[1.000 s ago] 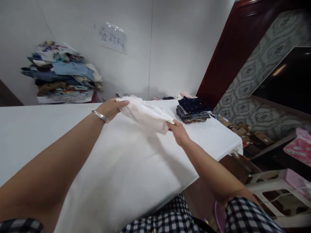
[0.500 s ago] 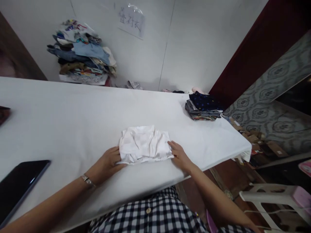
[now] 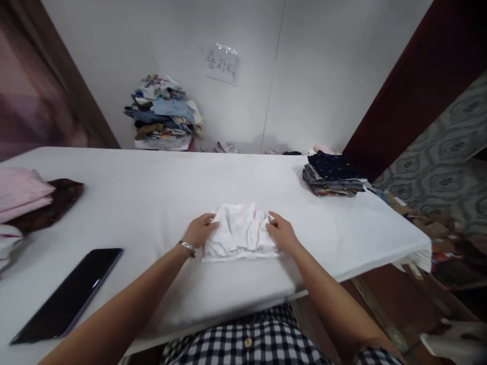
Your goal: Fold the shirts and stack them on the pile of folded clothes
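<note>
I wear a shirt (image 3: 228, 344) with little black and white squares and a small round button (image 3: 248, 342) in front. A shiny silver bracelet (image 3: 187, 247) sits by my left hand (image 3: 200, 230). My arms are bare.

Crumpled matt white cloth garment (image 3: 240, 232) on smooth cloth-covered table (image 3: 152, 192).

Soft, even indoor light, edges warped and corners blurred.

A clothes-folding workroom: garment stacks (image 3: 332, 175) on a long white table (image 3: 152, 192).
</note>
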Demonstrator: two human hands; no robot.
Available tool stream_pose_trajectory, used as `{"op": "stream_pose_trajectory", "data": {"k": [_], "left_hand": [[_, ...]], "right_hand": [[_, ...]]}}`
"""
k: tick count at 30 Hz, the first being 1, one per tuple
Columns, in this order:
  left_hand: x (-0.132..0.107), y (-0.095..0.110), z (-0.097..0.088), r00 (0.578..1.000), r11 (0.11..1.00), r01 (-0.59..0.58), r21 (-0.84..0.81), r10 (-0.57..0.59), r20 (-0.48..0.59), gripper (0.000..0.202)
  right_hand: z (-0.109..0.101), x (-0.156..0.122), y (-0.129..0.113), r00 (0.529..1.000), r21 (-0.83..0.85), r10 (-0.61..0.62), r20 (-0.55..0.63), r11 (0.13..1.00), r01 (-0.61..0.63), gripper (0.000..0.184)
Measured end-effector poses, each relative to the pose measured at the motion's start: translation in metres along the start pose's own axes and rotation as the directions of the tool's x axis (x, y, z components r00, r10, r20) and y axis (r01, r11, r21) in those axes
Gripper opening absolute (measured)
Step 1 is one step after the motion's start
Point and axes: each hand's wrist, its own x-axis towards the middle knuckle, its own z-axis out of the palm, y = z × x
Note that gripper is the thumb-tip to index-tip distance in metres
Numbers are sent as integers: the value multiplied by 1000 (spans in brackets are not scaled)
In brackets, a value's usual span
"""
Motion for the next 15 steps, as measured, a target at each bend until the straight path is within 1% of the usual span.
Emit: {"op": "stream_pose_trajectory", "data": {"k": [2, 3, 4, 7, 9, 10, 12, 13, 15], "left_hand": [[0, -1, 7, 997, 994, -70, -81, 72, 14, 42], [-1, -2, 9, 996, 993, -83, -81, 85, 22, 42], [-1, -4, 9, 997, 996, -77, -47, 78, 21, 41], [-1, -9, 6, 1000, 994, 18, 105, -17, -12, 36], [-3, -10, 2, 999, 985, 31, 170, -24, -45, 40], [-5, -9, -1, 998, 982, 1, 188, 10, -60, 44], [-9, -3, -3, 989, 969, -116, 216, 134, -70, 49], [-11, 0, -3, 975, 953, -192, 235, 213, -65, 50], [-14, 7, 3, 925, 888, -354, 294, 378, -26, 51]], "right_hand": [[0, 0, 3, 994, 31, -65, -90, 997, 68, 47], [-2, -2, 5, 989, 34, -79, -126, 996, 84, 46], [-4, -3, 9, 987, 20, -81, -141, 996, 84, 46], [-12, -8, 19, 995, -76, -39, -94, 997, 32, 45], [-15, -11, 22, 997, -133, -21, -75, 991, 11, 46], [-17, -12, 21, 996, -153, -35, -82, 988, 22, 47], [-18, -14, 13, 986, -190, -122, -116, 977, 99, 48], [-18, -14, 6, 972, -212, -190, -135, 964, 159, 48], [-15, -15, -10, 934, -255, -331, -134, 922, 290, 48]]}}
